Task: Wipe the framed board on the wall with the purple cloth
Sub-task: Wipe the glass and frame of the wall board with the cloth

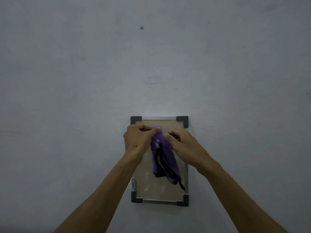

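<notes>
Both forearms reaching in, left hand (139, 140) and right hand (183, 145) fingers pinching purple cloth (161, 158) over framed board (161, 201), bare wall (84, 81) all around.

Framed board (161, 190) on wall, purple cloth (162, 158) bunched in front of it.
Board: small upright rectangle, pale beige glossy face with faint whitish smudges, thin silver metal frame, dark grey corner caps at all four corners, small metal bracket on lower left edge; hangs flat and straight. Cloth: purple with dark trim or strap along its folds, gathered at the top near the board's upper part, hanging loose and crumpled down across the board's middle, lower tip near the right frame edge.
</notes>
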### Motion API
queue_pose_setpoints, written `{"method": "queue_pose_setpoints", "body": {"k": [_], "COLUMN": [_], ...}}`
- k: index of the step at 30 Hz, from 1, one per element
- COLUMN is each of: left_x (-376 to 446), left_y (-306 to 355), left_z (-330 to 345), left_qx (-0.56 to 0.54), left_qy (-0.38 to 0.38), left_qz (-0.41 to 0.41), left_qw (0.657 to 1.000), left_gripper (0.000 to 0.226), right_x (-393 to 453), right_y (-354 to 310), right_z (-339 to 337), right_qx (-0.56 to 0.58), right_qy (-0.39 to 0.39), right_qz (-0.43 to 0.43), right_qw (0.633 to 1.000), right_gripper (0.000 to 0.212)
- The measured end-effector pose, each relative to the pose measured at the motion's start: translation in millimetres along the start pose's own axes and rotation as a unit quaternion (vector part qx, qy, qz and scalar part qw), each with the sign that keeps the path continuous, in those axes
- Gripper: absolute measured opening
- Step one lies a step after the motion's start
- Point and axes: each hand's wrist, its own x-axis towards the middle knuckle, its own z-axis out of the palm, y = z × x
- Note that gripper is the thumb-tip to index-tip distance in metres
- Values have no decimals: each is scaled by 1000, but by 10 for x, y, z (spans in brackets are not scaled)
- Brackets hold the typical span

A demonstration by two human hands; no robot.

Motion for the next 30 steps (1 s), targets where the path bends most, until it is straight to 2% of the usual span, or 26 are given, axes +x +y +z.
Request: {"method": "queue_pose_setpoints", "body": {"k": [2,4,8,10,11,13,15,17,19,21,25,30], "left_x": [-43,-79,-32,35,68,179,314,434,510,509,515,632], "left_y": [23,88,256,292,298,298,306,284,202,94,-54,-83], "left_z": [31,29,-97,-184,-217,-287,-373,-423,-439,-430,-409,-427], "left_qx": [-25,-65,-80,-59,-41,57,185,257,309,320,288,269], "left_qy": [-35,-114,-277,-318,-310,-202,-73,-39,-48,-60,-39,-49], "left_qz": [-20,-41,-85,-79,-53,75,226,293,313,326,355,354], "left_qw": [999,991,954,943,948,975,953,920,897,887,889,894], "left_gripper": [13,14,35,38,36,24,17,21,24,25,26,25], "right_x": [3,16,26,32,40,62,85,109,139,177,300,352], "right_y": [18,66,186,220,226,204,157,114,58,-4,-31,93], "right_z": [27,21,-57,-72,-77,-91,-91,-72,-3,117,405,536], "right_qx": [42,43,45,48,33,-16,-67,-116,-161,-194,-270,-361], "right_qy": [5,13,38,49,64,108,142,148,143,149,186,209], "right_qz": [42,58,78,78,70,55,43,26,4,-20,-76,-72], "right_qw": [998,997,995,995,995,993,987,982,977,969,942,906], "right_gripper": [32,34,30,23,20,19,23,23,19,19,21,28]}}
